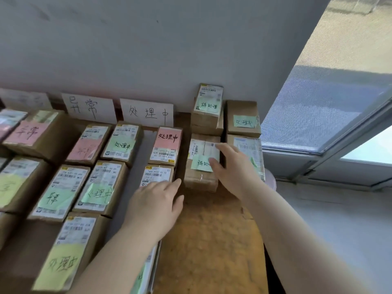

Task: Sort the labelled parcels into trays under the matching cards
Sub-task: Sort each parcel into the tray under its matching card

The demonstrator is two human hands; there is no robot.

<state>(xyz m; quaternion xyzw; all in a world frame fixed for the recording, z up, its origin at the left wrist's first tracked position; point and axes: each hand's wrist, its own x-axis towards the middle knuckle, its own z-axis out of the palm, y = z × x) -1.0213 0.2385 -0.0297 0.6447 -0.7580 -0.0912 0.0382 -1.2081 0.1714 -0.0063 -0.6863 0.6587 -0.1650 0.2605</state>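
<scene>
The right hand (232,166) lies on top of a brown parcel (200,180) at the far right of the table (207,240). Its fingers are stretched out over the shipping label and its thumb touches the green note (201,163) stuck there. It rests on the box rather than clasping it. The left hand (158,200) is flat and relaxed too, palm down on the near end of a white-labelled parcel (156,174) in the next column to the left.

The parcel under the right hand stands just in front of a taller stack (209,102) against the wall and touches another box on its right. Its long axis runs away from the person, toward the wall. It lies straight ahead of the right hand, with the left hand beside it across a narrow dark gap (probably a tray wall, though the trays are hard to make out). The right hand is clearly the nearer one.

The card (147,112) reading 处理中 stands up and to the left, above the left hand's column. The green note's writing is partly covered, so whether it matches that card cannot be told.
</scene>
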